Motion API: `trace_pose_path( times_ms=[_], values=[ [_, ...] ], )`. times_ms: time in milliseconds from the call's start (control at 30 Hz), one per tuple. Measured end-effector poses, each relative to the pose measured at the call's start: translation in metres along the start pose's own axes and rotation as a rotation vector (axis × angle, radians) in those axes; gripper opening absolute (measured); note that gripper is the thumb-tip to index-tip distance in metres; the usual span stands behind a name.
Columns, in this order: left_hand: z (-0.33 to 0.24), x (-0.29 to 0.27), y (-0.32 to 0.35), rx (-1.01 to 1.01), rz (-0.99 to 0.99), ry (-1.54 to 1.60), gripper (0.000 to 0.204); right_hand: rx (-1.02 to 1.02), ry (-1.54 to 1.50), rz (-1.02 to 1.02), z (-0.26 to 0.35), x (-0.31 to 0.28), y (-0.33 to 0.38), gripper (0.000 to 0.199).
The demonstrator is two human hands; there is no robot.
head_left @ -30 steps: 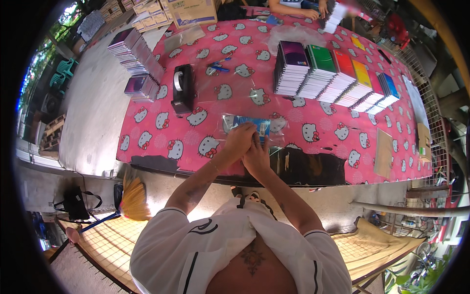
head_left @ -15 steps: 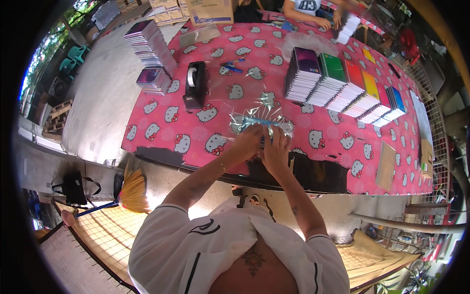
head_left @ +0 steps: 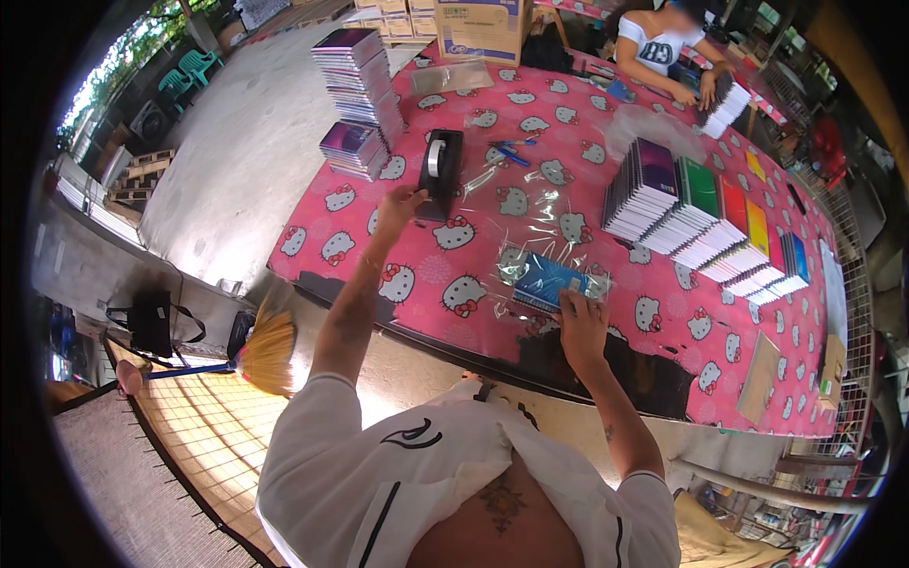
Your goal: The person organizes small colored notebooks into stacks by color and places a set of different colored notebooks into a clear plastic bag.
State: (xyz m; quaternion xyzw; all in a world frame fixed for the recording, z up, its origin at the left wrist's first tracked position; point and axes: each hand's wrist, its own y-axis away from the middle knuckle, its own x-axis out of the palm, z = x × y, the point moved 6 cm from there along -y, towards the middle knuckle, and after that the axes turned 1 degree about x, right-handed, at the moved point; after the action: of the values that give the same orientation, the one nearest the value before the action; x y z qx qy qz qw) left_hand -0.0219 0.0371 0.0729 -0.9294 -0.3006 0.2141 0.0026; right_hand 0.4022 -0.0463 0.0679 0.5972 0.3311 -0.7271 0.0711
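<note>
A blue notebook (head_left: 544,282) lies inside a clear plastic sleeve (head_left: 597,284) near the front of the table. My right hand (head_left: 580,320) rests on its near right corner, fingers laid flat. Off to the left, my left hand (head_left: 401,208) is at the near end of a black tape dispenser (head_left: 442,189) that carries a pale roll. Its fingers are drawn together there; anything pinched between them is too small to make out.
Stacks of spiral notebooks (head_left: 653,194) in several colours stand at the right, and taller piles (head_left: 355,95) at the far left. Blue scissors (head_left: 511,151) lie beyond the sleeve. A co-worker (head_left: 663,57) handles notebooks across the table. Brown board (head_left: 757,379) lies at the right.
My left hand has left the notebook and moved left to the tape dispenser. My right hand stays at the notebook, its cover now uncovered to view. The whole view has shifted.
</note>
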Motion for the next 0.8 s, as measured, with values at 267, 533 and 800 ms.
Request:
trace_pose_path(
  times_ms=[267, 533, 800],
  values=[
    [0.061, 0.032, 0.024, -0.319, 0.142, 0.709, 0.03, 0.044, -0.024, 0.027, -0.005, -0.004, 0.001, 0.044],
    [-0.021, -0.003, 0.03, 0.039, 0.114, -0.601, 0.026, -0.016, -0.081, -0.042, -0.009, -0.01, -0.001, 0.041],
    [-0.13, 0.185, 0.188, 0.215, 0.548, -0.482, 0.037, -0.024, -0.145, -0.058, -0.015, -0.005, -0.001, 0.037]
  ],
)
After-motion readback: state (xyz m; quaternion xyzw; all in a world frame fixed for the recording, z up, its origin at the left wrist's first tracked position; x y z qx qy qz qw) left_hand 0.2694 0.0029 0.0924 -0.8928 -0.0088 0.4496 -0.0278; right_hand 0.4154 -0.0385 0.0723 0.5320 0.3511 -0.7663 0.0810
